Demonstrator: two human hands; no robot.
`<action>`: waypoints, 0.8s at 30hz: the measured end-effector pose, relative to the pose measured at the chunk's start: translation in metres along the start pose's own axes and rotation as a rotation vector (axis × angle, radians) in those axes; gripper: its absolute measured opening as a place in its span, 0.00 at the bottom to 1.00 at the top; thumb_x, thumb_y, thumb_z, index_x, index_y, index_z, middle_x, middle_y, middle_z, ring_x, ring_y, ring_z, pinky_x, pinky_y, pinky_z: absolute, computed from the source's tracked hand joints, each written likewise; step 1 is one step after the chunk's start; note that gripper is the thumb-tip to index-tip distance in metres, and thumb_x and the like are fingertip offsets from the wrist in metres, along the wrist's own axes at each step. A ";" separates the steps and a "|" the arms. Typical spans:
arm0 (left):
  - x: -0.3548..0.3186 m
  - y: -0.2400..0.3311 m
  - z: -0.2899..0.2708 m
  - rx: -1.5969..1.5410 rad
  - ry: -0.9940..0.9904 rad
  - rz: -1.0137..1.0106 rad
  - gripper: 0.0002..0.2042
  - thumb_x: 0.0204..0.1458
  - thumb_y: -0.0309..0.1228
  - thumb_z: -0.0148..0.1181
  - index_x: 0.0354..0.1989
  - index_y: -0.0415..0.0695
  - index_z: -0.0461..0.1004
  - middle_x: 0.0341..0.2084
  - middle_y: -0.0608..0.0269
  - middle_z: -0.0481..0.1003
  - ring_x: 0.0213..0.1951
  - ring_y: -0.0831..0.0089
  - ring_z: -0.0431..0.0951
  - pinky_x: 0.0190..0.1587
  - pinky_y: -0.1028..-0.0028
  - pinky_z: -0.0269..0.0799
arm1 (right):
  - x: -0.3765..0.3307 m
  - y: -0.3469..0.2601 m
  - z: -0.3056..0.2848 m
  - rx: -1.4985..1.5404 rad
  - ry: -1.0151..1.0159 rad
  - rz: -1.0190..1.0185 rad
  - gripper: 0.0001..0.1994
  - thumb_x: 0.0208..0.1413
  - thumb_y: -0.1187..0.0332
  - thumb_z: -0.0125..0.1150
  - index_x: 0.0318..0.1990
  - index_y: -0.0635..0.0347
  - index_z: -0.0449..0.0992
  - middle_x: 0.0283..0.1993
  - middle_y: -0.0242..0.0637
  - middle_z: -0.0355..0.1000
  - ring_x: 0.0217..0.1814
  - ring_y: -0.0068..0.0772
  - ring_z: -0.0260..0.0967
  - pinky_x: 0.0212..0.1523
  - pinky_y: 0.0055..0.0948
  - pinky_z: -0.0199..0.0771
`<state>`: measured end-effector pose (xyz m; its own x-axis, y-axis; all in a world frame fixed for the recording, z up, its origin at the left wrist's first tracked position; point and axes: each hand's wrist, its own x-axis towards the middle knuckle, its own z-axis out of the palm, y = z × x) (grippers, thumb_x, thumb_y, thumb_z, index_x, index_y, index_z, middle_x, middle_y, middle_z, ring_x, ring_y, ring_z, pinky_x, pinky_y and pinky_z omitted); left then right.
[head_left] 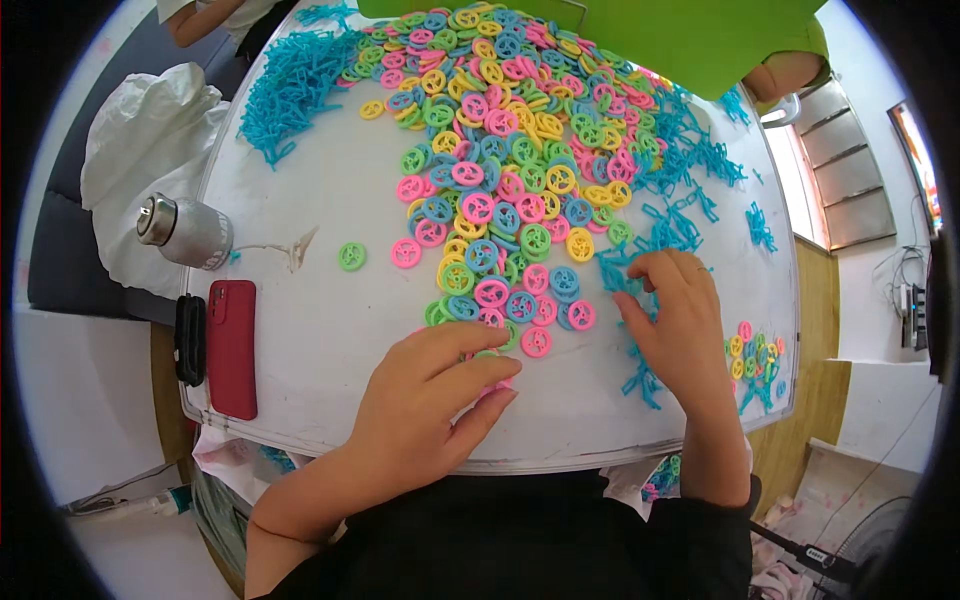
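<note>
Hands curl over spoked wheels and spindly turquoise plastic pieces.

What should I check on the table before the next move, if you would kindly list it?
1. Left hand at the wheels: ok, fingers at the pile's near end.
2. Left-hand grip: cannot tell; the fingers partly hide what lies there.
3. Right hand at the teal pieces: ok, fingertips among them.
4. All wheels together: not ok; a green wheel lies apart on the left.
5. Red phone away from both hands: ok, near the table's left edge.
6. Bottle capped: ok.
</note>
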<state>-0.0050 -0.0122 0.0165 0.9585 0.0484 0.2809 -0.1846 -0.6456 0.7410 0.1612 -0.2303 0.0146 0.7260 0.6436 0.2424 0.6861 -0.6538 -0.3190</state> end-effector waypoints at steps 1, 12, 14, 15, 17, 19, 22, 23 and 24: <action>0.002 0.001 -0.003 0.003 -0.038 0.011 0.13 0.44 0.23 0.69 0.41 0.44 0.80 0.47 0.55 0.77 0.47 0.59 0.78 0.47 0.65 0.73 | 0.002 -0.001 0.000 -0.002 0.006 -0.007 0.14 0.43 0.72 0.70 0.39 0.59 0.75 0.36 0.38 0.71 0.42 0.43 0.68 0.44 0.38 0.65; 0.014 -0.003 -0.007 -0.006 -0.006 -0.006 0.14 0.45 0.23 0.68 0.43 0.45 0.80 0.46 0.57 0.78 0.46 0.59 0.78 0.47 0.66 0.73 | 0.010 0.001 0.004 -0.015 0.084 -0.052 0.12 0.47 0.75 0.66 0.42 0.60 0.78 0.37 0.36 0.74 0.42 0.35 0.71 0.47 0.35 0.65; 0.013 -0.006 -0.004 -0.028 0.041 -0.036 0.14 0.45 0.22 0.68 0.43 0.45 0.80 0.46 0.57 0.78 0.46 0.60 0.78 0.48 0.66 0.73 | 0.015 -0.004 -0.005 0.203 0.061 0.017 0.11 0.49 0.76 0.64 0.42 0.61 0.77 0.38 0.36 0.74 0.41 0.31 0.72 0.44 0.32 0.67; 0.014 -0.008 -0.002 -0.039 0.043 -0.031 0.16 0.45 0.23 0.68 0.46 0.44 0.79 0.46 0.56 0.78 0.47 0.60 0.78 0.49 0.66 0.73 | 0.016 -0.006 -0.007 0.417 0.045 0.090 0.09 0.52 0.77 0.63 0.42 0.63 0.77 0.39 0.36 0.74 0.39 0.27 0.72 0.42 0.29 0.70; 0.015 -0.007 -0.001 -0.049 0.045 -0.026 0.19 0.45 0.23 0.69 0.48 0.43 0.78 0.46 0.56 0.78 0.47 0.60 0.78 0.50 0.65 0.73 | 0.014 -0.006 -0.001 0.651 0.028 0.128 0.08 0.54 0.78 0.61 0.42 0.65 0.76 0.40 0.36 0.73 0.39 0.25 0.72 0.40 0.26 0.70; 0.019 -0.002 -0.002 -0.200 0.069 -0.093 0.25 0.45 0.24 0.70 0.55 0.42 0.74 0.46 0.55 0.78 0.48 0.59 0.78 0.51 0.65 0.73 | 0.010 -0.010 -0.003 0.883 0.015 0.170 0.06 0.57 0.78 0.59 0.42 0.67 0.75 0.41 0.36 0.73 0.39 0.23 0.71 0.38 0.23 0.71; 0.022 0.001 -0.005 -0.185 0.076 0.003 0.28 0.46 0.30 0.72 0.58 0.43 0.69 0.45 0.56 0.77 0.46 0.58 0.77 0.45 0.63 0.74 | 0.005 -0.037 -0.003 1.311 -0.199 0.254 0.06 0.58 0.81 0.57 0.42 0.68 0.74 0.41 0.35 0.71 0.37 0.22 0.70 0.37 0.20 0.69; 0.022 0.002 -0.002 -0.188 0.074 0.005 0.28 0.46 0.30 0.72 0.58 0.43 0.69 0.45 0.56 0.77 0.46 0.58 0.77 0.45 0.63 0.74 | -0.001 -0.048 0.003 1.325 -0.212 0.252 0.07 0.57 0.80 0.60 0.43 0.66 0.74 0.40 0.34 0.72 0.33 0.19 0.69 0.32 0.19 0.68; 0.020 0.002 0.005 -0.188 0.064 0.071 0.28 0.47 0.30 0.72 0.57 0.43 0.69 0.42 0.56 0.77 0.44 0.58 0.78 0.44 0.64 0.74 | -0.007 -0.053 0.007 1.340 -0.227 0.248 0.08 0.56 0.79 0.63 0.43 0.64 0.75 0.40 0.33 0.72 0.30 0.16 0.68 0.27 0.17 0.66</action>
<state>0.0154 -0.0165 0.0202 0.9270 0.0604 0.3702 -0.2939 -0.4960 0.8170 0.1195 -0.1976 0.0230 0.7092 0.7023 -0.0618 -0.1217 0.0357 -0.9919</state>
